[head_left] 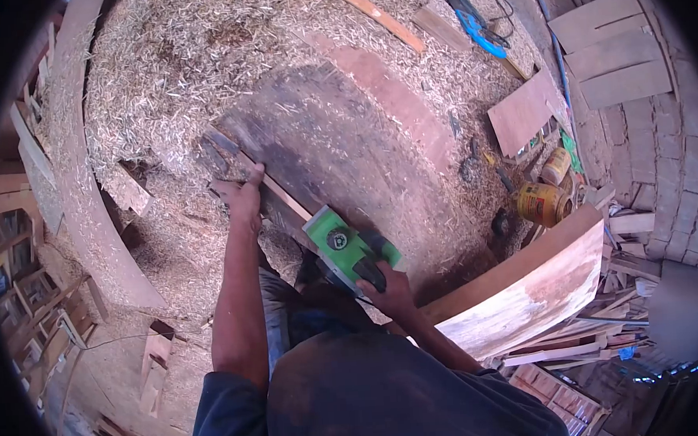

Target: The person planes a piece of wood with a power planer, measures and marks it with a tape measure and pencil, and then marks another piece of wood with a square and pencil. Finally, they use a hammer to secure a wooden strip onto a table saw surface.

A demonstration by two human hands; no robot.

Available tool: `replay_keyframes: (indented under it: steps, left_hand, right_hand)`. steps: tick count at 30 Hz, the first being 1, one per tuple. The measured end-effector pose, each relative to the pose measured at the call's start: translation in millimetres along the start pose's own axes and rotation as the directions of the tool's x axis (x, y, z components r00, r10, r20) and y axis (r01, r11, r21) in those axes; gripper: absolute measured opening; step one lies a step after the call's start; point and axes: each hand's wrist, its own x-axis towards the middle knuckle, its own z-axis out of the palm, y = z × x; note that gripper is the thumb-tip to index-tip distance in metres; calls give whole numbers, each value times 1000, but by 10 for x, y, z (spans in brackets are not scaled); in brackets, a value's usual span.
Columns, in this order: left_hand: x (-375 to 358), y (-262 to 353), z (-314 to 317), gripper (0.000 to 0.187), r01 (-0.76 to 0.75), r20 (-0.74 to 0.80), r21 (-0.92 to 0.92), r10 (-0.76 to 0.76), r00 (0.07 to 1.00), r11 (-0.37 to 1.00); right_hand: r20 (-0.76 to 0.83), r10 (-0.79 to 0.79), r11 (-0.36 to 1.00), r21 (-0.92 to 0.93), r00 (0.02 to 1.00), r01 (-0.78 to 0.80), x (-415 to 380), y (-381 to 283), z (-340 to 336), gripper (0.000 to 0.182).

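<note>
A green electric planer [341,240] with a black knob and black rear handle rests on a narrow wooden strip [289,200]. My right hand [390,292] is closed around the planer's rear handle. Farther along the strip, my left hand [242,198] holds it from the near side, the thumb against its edge; part of the fingers is hard to make out. Under the strip lies a dark, worn work board [325,132], dusted with shavings. The planer covers the strip's near end.
Deep wood shavings [176,77] surround the board. A large pale wooden panel [518,288] stands at the right. Behind it are a yellow container [541,204] and a smaller jar [556,166]. A blue-handled saw [481,33] lies at the upper right. Curved plywood [86,176] borders the left.
</note>
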Motion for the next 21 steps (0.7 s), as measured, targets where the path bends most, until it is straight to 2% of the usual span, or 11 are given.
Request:
replay_keyframes:
  steps: [2,4,5,7,9,11,13,15,17,19,21]
  left_hand:
    - [-64,19,-11,127,7,-33,7,-6,999,1000]
    - [-44,2,-73,133,84,-16,64,-83,996,994]
    - [-33,0,-116,134,112,28,-25,-111,993,993]
    - [5,52,-225,124,194,172,-202,-160,972,960]
    - [14,145,-383,107,318,369,-352,-182,911,880]
    - [-145,405,-441,92,399,530,-407,-143,836,822]
    - [-122,377,-488,89,363,488,-438,-121,864,823]
    - [-170,371,-520,89,364,468,-450,-132,874,815]
    - [-257,543,-523,92,389,468,-454,-157,870,802]
    - [-302,563,-482,95,391,352,-439,-245,903,809]
    - [-306,559,-482,98,376,268,-440,-280,922,815]
  right_hand:
    - [-27,-46,999,24,999,46,241,-152,125,50]
    - [-52,-78,997,-4,996,78,474,-346,233,51]
    - [-65,-98,995,-20,993,97,604,-451,284,52]
    - [-113,-154,988,-5,982,154,869,-657,397,51]
    - [-147,-197,980,-8,969,198,1136,-875,499,50]
    - [-160,-225,974,-30,961,223,1407,-1111,566,49]
    - [-178,-248,968,-17,952,249,1720,-1381,667,48]
    - [-149,-184,981,35,972,191,2072,-1746,744,49]
    - [-169,-232,973,-36,958,229,2450,-2022,859,56]
    - [-116,-179,984,-26,977,177,2732,-2273,906,61]
    - [-106,-201,980,-12,974,201,2760,-2265,878,60]
